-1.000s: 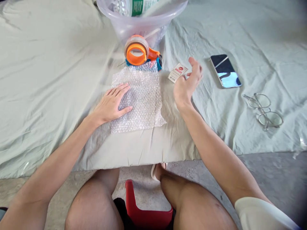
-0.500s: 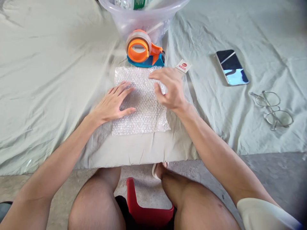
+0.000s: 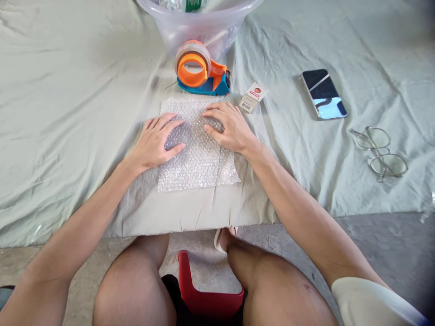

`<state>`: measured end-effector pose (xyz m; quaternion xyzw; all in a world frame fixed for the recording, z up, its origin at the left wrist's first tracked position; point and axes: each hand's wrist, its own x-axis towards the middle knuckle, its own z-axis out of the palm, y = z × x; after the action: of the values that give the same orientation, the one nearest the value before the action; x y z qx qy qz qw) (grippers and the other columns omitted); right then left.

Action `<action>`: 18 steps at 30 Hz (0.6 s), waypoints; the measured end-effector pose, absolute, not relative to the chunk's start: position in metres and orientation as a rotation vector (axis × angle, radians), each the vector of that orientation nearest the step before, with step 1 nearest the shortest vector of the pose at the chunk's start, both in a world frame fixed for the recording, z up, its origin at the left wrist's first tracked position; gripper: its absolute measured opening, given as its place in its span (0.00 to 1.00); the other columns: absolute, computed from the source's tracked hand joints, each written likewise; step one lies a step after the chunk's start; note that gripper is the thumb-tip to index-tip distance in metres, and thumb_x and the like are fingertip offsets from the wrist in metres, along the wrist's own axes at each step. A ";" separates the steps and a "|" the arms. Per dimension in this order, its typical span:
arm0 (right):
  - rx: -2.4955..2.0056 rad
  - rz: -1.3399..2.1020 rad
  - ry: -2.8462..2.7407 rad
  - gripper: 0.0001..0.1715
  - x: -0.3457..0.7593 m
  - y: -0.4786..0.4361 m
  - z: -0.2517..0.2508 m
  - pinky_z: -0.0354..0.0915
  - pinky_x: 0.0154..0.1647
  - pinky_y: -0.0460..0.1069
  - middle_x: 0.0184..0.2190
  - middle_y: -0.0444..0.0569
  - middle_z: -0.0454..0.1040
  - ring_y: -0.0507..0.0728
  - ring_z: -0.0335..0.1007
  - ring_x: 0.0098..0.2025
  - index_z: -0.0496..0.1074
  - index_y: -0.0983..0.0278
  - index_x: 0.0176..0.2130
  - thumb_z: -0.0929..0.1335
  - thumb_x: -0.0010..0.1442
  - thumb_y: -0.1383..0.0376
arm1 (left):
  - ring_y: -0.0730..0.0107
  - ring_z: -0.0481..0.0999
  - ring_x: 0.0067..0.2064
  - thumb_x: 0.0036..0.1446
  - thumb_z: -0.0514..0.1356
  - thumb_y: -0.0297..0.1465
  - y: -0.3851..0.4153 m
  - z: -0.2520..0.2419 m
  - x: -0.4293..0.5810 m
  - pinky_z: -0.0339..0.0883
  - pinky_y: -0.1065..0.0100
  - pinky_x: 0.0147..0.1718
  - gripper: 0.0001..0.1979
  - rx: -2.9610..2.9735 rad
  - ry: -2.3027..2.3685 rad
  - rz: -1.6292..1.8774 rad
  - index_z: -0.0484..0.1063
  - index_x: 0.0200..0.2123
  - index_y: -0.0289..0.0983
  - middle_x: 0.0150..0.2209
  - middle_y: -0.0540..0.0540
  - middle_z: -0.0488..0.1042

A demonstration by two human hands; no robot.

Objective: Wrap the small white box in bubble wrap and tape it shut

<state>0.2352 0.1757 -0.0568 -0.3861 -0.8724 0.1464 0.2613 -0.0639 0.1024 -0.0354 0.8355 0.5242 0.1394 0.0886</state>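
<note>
A sheet of clear bubble wrap [image 3: 199, 165] lies flat on the cloth-covered table in front of me. My left hand [image 3: 158, 138] rests on its left side with the fingers spread. On the upper right part of the sheet lies my right hand [image 3: 229, 124], its fingers apart and slightly curved. Neither hand grips anything. Just right of my right fingers is a small white box [image 3: 253, 97] with a red print and a barcode. An orange and blue tape dispenser [image 3: 204, 70] with a roll of tape stands just beyond the sheet.
Behind the dispenser stands a translucent plastic basin [image 3: 204, 22] with bottles in it. To the right lie a smartphone [image 3: 324, 94] and a pair of glasses [image 3: 380, 151]. The pale green cloth [image 3: 84, 113] is wrinkled. A red stool [image 3: 210, 301] shows between my legs.
My right hand has come down and left onto the bubble wrap, uncovering more of the small box. My left hand stays on the sheet, shifted slightly left. The whole view has moved a little.
</note>
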 end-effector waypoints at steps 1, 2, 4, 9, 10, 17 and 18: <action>-1.033 0.391 -2.333 0.23 0.235 0.176 -0.058 0.69 0.79 0.73 0.72 0.55 0.80 0.72 0.75 0.74 0.80 0.54 0.64 0.67 0.78 0.51 | 0.34 0.64 0.85 0.77 0.62 0.48 0.102 -0.035 -0.064 0.58 0.34 0.82 0.33 2.484 1.569 0.415 0.70 0.78 0.41 0.83 0.35 0.65; -1.022 0.378 -2.300 0.22 0.234 0.176 -0.059 0.70 0.79 0.72 0.71 0.56 0.80 0.72 0.76 0.73 0.80 0.55 0.62 0.66 0.78 0.51 | 0.34 0.63 0.85 0.77 0.62 0.48 0.102 -0.035 -0.064 0.58 0.34 0.82 0.33 2.482 1.575 0.418 0.71 0.77 0.42 0.84 0.35 0.65; -1.014 0.339 -2.240 0.21 0.231 0.177 -0.061 0.71 0.77 0.72 0.69 0.56 0.81 0.71 0.78 0.71 0.80 0.55 0.59 0.65 0.78 0.51 | 0.33 0.63 0.85 0.77 0.62 0.48 0.103 -0.035 -0.063 0.57 0.34 0.82 0.32 2.475 1.580 0.424 0.72 0.77 0.43 0.83 0.36 0.66; -1.015 0.367 -1.991 0.26 0.236 0.179 -0.039 0.76 0.70 0.71 0.57 0.52 0.86 0.68 0.81 0.62 0.78 0.49 0.49 0.57 0.81 0.44 | 0.33 0.67 0.83 0.75 0.63 0.48 0.104 -0.037 -0.064 0.57 0.35 0.82 0.32 2.446 1.590 0.422 0.73 0.77 0.44 0.83 0.37 0.67; -1.010 0.386 -1.930 0.26 0.241 0.173 -0.027 0.78 0.67 0.70 0.55 0.52 0.86 0.68 0.82 0.60 0.78 0.48 0.47 0.58 0.81 0.42 | 0.34 0.67 0.83 0.75 0.62 0.48 0.104 -0.037 -0.064 0.57 0.36 0.82 0.33 2.446 1.595 0.420 0.73 0.77 0.44 0.83 0.37 0.67; -0.977 0.609 -2.114 0.13 0.273 0.038 0.045 0.82 0.53 0.62 0.45 0.46 0.88 0.62 0.87 0.47 0.82 0.55 0.49 0.66 0.82 0.59 | 0.40 0.68 0.83 0.78 0.53 0.48 0.101 -0.034 -0.064 0.59 0.39 0.82 0.32 2.430 1.591 0.426 0.74 0.77 0.44 0.83 0.40 0.68; -0.985 0.603 -2.242 0.13 0.274 0.023 0.041 0.82 0.60 0.66 0.52 0.51 0.89 0.67 0.88 0.55 0.82 0.56 0.53 0.67 0.81 0.58 | 0.41 0.67 0.83 0.79 0.52 0.47 0.100 -0.033 -0.063 0.58 0.39 0.82 0.31 2.428 1.586 0.421 0.74 0.77 0.45 0.83 0.41 0.68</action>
<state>0.2740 0.0228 0.0414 -0.3720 -0.8467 0.2278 0.3046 -0.0633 0.0999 -0.0333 0.8239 0.5381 0.1429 0.1055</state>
